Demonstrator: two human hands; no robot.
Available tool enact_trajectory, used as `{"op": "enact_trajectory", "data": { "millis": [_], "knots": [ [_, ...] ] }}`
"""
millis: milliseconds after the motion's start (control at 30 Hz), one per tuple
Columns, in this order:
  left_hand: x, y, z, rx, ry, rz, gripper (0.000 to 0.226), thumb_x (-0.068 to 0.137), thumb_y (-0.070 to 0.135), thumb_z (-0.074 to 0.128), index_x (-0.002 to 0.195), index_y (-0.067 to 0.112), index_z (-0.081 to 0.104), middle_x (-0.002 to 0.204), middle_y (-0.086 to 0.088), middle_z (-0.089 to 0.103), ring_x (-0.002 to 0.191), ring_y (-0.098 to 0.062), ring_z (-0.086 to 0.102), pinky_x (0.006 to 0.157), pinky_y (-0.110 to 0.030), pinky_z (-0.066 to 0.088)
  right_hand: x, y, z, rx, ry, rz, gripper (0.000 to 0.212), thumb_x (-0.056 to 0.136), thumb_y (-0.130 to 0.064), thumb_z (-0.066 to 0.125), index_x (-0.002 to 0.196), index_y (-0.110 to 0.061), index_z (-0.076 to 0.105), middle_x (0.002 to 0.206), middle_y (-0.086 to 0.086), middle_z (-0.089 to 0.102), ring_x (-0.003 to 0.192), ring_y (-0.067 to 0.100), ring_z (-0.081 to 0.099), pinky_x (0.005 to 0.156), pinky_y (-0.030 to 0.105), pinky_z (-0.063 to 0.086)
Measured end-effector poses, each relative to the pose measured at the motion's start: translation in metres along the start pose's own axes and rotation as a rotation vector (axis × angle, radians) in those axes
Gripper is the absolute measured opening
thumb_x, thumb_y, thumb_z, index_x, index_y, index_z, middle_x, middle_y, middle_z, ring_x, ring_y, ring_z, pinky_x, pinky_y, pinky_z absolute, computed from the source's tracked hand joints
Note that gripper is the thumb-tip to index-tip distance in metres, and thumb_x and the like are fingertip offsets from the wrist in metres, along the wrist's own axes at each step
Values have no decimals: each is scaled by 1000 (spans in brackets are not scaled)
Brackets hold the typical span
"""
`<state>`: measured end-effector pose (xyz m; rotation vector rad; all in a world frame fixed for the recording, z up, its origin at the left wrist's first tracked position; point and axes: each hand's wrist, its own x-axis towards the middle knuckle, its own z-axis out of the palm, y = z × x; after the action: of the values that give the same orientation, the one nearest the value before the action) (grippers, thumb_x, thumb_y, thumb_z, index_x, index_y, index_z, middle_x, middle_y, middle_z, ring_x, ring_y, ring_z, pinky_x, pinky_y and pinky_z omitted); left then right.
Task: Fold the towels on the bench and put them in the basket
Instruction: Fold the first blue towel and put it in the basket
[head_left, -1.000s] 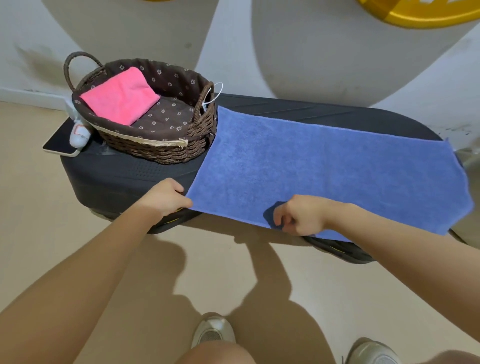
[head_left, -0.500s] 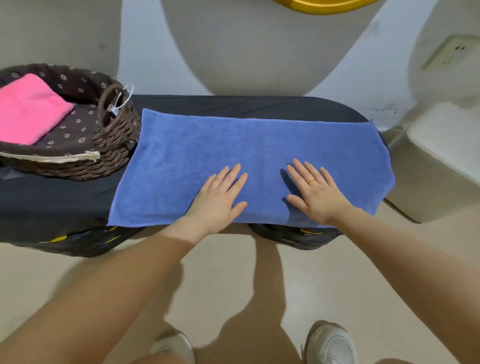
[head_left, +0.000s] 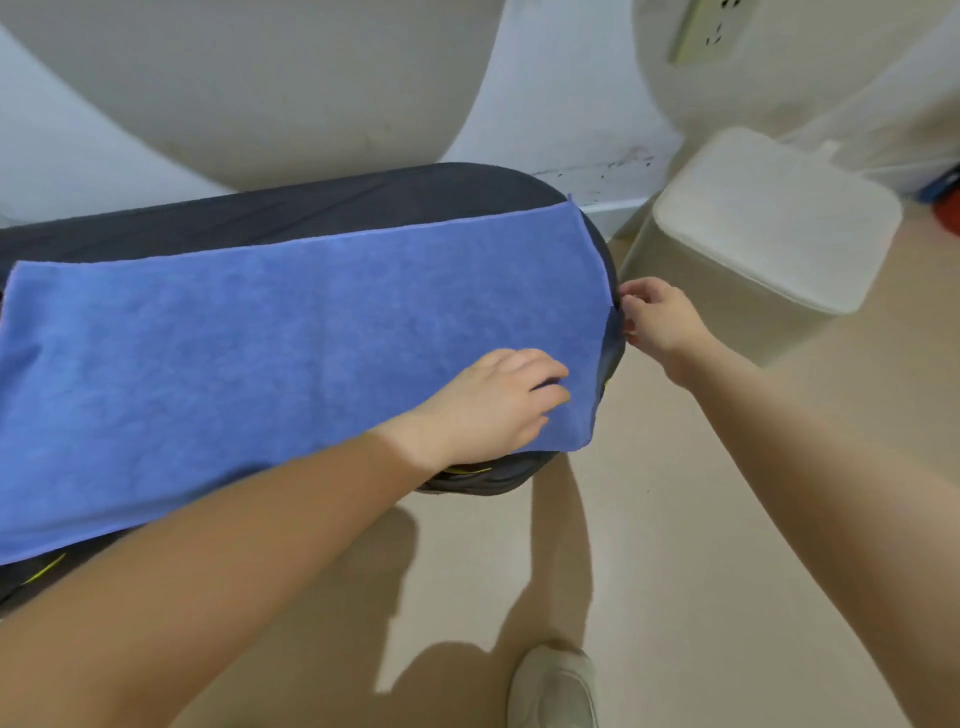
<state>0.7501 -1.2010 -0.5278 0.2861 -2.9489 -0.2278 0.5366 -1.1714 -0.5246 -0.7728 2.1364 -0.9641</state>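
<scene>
Currently, a blue towel (head_left: 291, 358) is seen spread flat along a dark bench (head_left: 322, 208), covering most of the top from the left edge of the view to the rounded right end, with its near long edge hanging slightly over the front. Nothing has yet been folded in this towel, and the basket named in the task is not in view, so its place cannot be told from this view. Further right, the left hand (head_left: 498, 400) is laid on the towel near its right front corner, the fingers loosely bent against the cloth; whether the cloth is being pinched or merely pressed cannot be told. At the towel's right short edge, the right hand (head_left: 657, 319) is held with curled fingers touching or just at the hem, and a pinch appears to be forming, though it is not plainly shown. Beyond it, a pale lidded bin (head_left: 769, 228) stands on the floor, apart from the bench. The step in hand is judged to be the taking up of the right end for a first fold. For the next move, both right corners would need to be gripped firmly, lifted together and carried leftward until the short edges meet squarely
</scene>
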Motion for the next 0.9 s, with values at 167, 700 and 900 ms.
{"op": "enact_trajectory", "data": {
  "millis": [167,700,900],
  "knots": [
    [75,0,4,13,-34,28,28,78,3,58,104,10,67,116,-8,64,102,-28,62,81,-36,52,-2,21,-24,99,-124,88,20,90,-8,44,72,-15,48,72,5,54,59,16,51,56,24,40],
    [166,-48,-24,557,-460,94,27,91,5,44,117,11,51,136,-5,43,126,-26,36,97,-35,34,-35,36,-5,104,-197,67,36,79,-18,67,61,-17,36,63,-1,44,64,16,44,54,25,33],
    [130,-68,-50,644,-488,100,31,92,5,40,120,17,47,116,0,56,115,-24,42,93,-32,32,-50,4,-12,201,-379,-13,18,80,-16,67,77,-15,50,70,0,51,70,18,51,65,31,42]
  ]
}}
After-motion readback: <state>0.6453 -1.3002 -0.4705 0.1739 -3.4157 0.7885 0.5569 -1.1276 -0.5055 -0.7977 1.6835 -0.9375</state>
